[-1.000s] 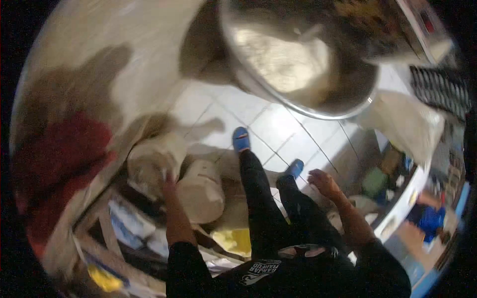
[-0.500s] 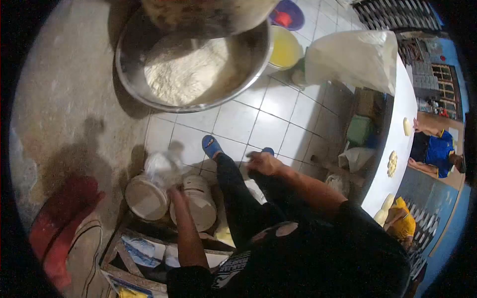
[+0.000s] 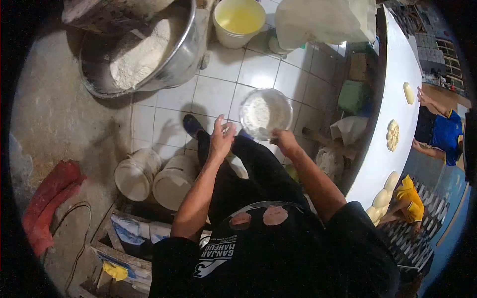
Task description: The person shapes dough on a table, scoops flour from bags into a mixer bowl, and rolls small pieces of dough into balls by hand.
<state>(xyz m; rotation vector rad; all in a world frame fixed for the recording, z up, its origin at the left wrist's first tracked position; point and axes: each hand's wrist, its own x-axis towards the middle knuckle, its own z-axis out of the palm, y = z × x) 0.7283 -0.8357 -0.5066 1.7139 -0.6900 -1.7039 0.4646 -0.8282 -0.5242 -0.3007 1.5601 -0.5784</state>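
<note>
My right hand [image 3: 286, 143] is closed on the near edge of a round, shiny bowl [image 3: 285, 107]. White powder that looks like flour [image 3: 259, 113] lies inside it. To the left of the bowl, my left hand [image 3: 222, 140] is raised with its fingers apart and nothing in it. A large metal mixing bowl [image 3: 182, 64] stands at the upper left, holding a heap of similar powder [image 3: 133, 64]. Part of a bulky machine [image 3: 107, 15] overhangs it.
A bucket of yellow liquid [image 3: 238, 34] stands at the top. Lidded white buckets [image 3: 174, 184] sit at lower left. Dough pieces [image 3: 392, 135] lie on the white table [image 3: 370, 164] at right, with two people [image 3: 447, 134] beyond it. A red cloth [image 3: 52, 198] lies far left.
The powder-filled bowl, earlier a whitish blur near my left hand by the buckets, is now in my right hand. My left hand has risen and moved right. The view has shifted.
</note>
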